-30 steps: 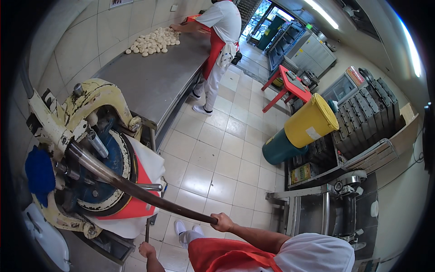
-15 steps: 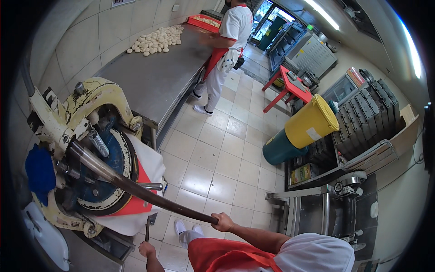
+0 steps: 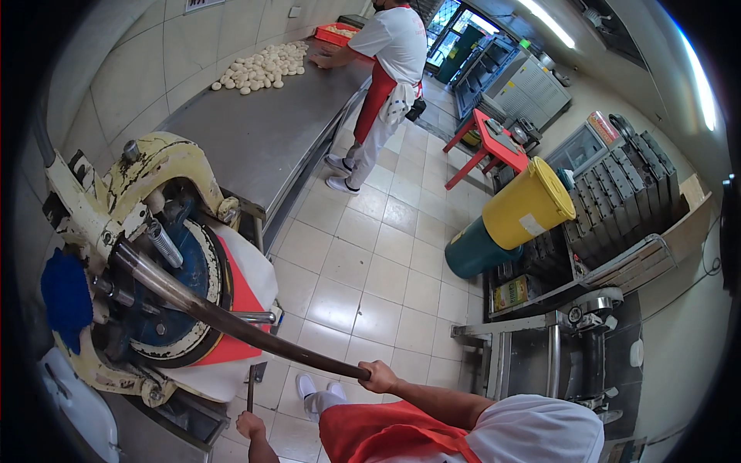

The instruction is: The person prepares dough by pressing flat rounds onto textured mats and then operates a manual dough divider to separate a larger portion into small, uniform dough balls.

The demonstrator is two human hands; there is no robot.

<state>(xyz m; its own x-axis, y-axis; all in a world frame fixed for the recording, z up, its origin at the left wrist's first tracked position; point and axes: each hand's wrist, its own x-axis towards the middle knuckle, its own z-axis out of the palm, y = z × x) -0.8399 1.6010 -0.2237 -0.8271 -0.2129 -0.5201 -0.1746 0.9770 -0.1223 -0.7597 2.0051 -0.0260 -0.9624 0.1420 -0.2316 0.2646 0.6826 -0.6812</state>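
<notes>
My right hand (image 3: 377, 376) is closed round the end of a long, curved dark metal lever (image 3: 262, 336), which runs from the worn cream-painted machine (image 3: 166, 162) on my left. My left hand (image 3: 250, 424) grips a shorter, thin upright rod (image 3: 251, 386) below it. The machine has a round blue and black head (image 3: 174, 328) with a spring, over red and white sheets (image 3: 243, 289), and a blue cloth (image 3: 65, 297) hangs on its left side.
A co-worker (image 3: 394, 50) stands at a steel bench (image 3: 224, 131) by dough pieces (image 3: 262, 68) and a red tray (image 3: 333, 31). Across the tiled floor: red table (image 3: 494, 143), yellow and green barrels (image 3: 529, 204), stacked metal pans (image 3: 617, 193), steel roller machine (image 3: 554, 363).
My hands and the lever stay in place. The co-worker's body and arms have shifted; their hands now rest on the bench beside the dough pieces.
</notes>
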